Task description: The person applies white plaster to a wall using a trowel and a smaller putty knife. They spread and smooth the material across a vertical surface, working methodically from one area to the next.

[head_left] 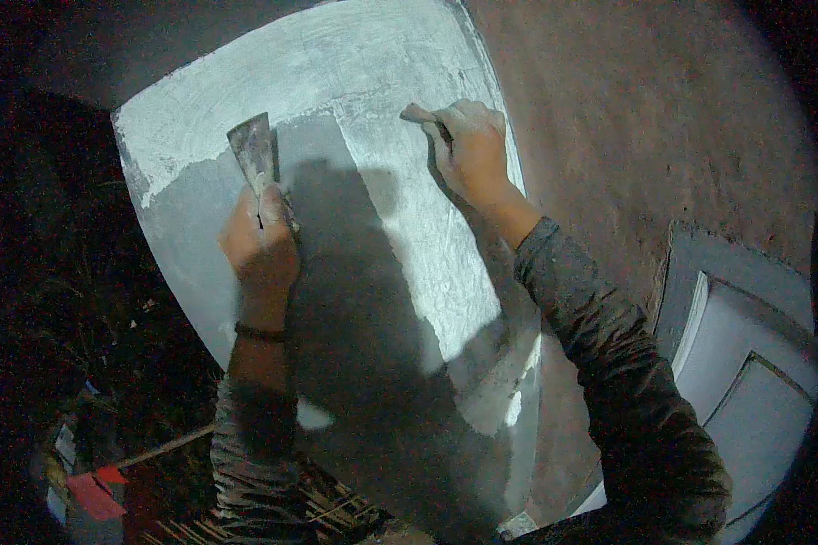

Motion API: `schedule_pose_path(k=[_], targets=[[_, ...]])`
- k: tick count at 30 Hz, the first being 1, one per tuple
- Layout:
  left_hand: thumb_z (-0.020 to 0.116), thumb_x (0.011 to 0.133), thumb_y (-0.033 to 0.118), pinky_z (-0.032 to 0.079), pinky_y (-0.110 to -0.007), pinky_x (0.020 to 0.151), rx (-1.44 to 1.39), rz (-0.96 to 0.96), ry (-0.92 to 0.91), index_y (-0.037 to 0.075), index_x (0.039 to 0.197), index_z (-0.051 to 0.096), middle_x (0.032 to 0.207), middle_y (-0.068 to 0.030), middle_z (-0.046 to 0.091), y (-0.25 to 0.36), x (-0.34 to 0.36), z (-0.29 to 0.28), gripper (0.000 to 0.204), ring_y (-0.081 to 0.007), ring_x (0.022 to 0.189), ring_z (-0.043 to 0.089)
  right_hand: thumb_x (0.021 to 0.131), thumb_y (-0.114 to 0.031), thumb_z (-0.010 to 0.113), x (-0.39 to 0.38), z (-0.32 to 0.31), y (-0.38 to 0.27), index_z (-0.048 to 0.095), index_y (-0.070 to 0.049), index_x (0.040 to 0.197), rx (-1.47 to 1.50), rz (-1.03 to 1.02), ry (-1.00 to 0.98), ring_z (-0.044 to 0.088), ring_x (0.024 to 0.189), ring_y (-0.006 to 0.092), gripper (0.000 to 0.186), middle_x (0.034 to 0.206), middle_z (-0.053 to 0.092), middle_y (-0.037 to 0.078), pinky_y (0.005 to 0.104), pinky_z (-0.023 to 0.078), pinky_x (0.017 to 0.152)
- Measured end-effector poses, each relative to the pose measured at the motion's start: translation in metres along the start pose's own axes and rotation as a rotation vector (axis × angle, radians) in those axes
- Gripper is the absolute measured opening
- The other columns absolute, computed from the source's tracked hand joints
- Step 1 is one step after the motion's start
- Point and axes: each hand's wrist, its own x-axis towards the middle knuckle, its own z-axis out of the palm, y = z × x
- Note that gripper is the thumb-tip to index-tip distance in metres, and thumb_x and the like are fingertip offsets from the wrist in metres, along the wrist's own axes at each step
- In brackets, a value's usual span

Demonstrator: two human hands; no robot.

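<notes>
My left hand (262, 238) is closed around the handle of a putty knife (253, 148), its stained, flared blade pointing up in front of the grey surface. Higher and to the right, my right hand (474, 150) grips a small flat scraper-like tool (416, 113); most of it is hidden in the fingers. That tool is at the white-coated part of a tall grey wall panel (184, 227). White putty (318, 56) covers the panel's top, and a white strip (441, 263) runs down its middle. The shadow of my arms and body darkens the lower grey part.
A rough brown wall (600, 118) adjoins the panel on the right, with a grey panelled door (754, 363) at the lower right. Dark plants (82, 300) show at the left. Red cloth (97, 492) hangs near a pole (168, 446) at the lower left.
</notes>
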Motion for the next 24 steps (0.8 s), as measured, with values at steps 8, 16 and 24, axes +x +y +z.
schedule_pose_path(k=[8,16,24], targets=[[0.053,0.105,0.026,0.047,-0.043,0.06,-0.083,-0.06,-0.012,0.001,0.091,0.064,0.072,-0.0153,0.062,-0.001,0.0,0.002,0.031,-0.0329,0.064,0.061,0.1,-0.025,0.057,0.016,0.024,0.022,0.078,-0.015,0.097,-0.008,-0.161,0.214,0.063,0.084,0.0354,0.023,0.083,0.066,0.012,0.0504,0.042,0.079],[0.054,0.104,0.025,0.048,-0.043,0.06,-0.135,-0.085,-0.005,0.002,0.091,0.064,0.07,-0.0139,0.063,-0.003,0.001,0.006,0.029,-0.0322,0.064,0.062,0.098,-0.022,0.061,-0.097,0.017,0.013,0.079,-0.029,0.102,0.054,-0.185,0.171,0.058,0.075,0.0303,0.021,0.072,0.056,0.005,0.0456,0.038,0.074],[0.053,0.104,0.023,0.048,-0.047,0.06,-0.151,-0.033,0.028,0.003,0.09,0.066,0.069,-0.0134,0.064,-0.013,0.0,0.008,0.027,-0.036,0.061,0.063,0.093,-0.021,0.069,-0.078,0.01,-0.01,0.065,-0.006,0.08,0.103,-0.19,0.174,0.055,0.071,0.0363,0.02,0.073,0.057,0.014,0.0482,0.036,0.068]])
